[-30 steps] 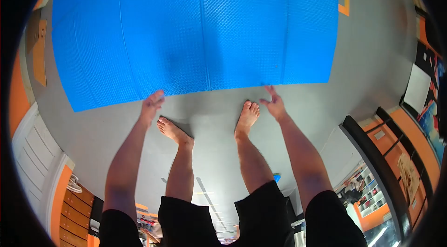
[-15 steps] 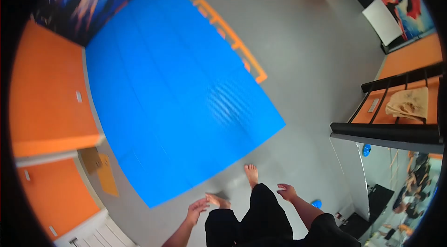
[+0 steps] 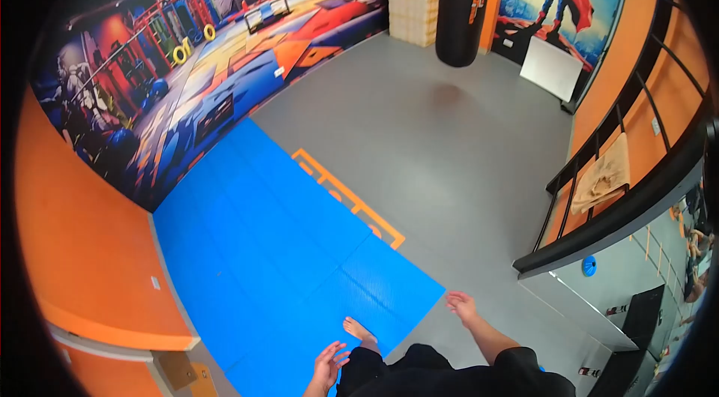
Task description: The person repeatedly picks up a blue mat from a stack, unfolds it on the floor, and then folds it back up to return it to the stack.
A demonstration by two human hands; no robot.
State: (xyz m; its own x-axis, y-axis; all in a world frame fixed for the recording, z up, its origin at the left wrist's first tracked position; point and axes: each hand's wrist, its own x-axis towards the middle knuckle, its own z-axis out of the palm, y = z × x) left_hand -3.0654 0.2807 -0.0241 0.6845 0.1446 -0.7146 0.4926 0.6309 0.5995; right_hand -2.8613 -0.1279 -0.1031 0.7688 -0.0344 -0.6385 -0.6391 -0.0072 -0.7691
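Note:
My left hand point(image 3: 329, 364) hangs low at the bottom of the view beside my dark trouser leg, its fingers loosely apart and nothing in it. To the right, my right hand point(image 3: 462, 305) is held out over the floor by the corner of a blue mat point(image 3: 262, 270). Its fingers are spread and it holds nothing. One bare foot point(image 3: 359, 329) is on the mat between my hands; my other foot is hidden.
Orange floor lettering point(image 3: 348, 202) runs along the mat's right edge. Farther back hang a black punching bag point(image 3: 463, 15) and a mural point(image 3: 240, 67). White blocks point(image 3: 412, 16) stand beside the bag. At right are a black rack point(image 3: 599, 247) with a beige cloth point(image 3: 603, 176) and a mirror point(image 3: 569, 307).
My view has tilted up, bringing in the mural, punching bag and white blocks. A foot has stepped onto the mat. Both hands remain low, empty and apart.

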